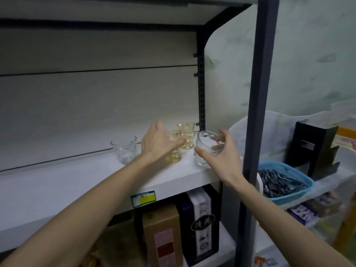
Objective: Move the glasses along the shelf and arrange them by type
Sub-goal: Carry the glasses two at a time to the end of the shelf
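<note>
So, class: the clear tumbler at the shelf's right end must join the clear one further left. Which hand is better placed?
Right. The right hand wraps that tilted tumbler, thumb in front, fingers behind. The left hand holds the front amber glass, so it is occupied.

I can read almost nothing here. The green-and-yellow tag (142,199) on the shelf (96,189) edge is blurred, and the dark box (200,226) below carries two brush-written characters in an oval, unclear to me.
</note>
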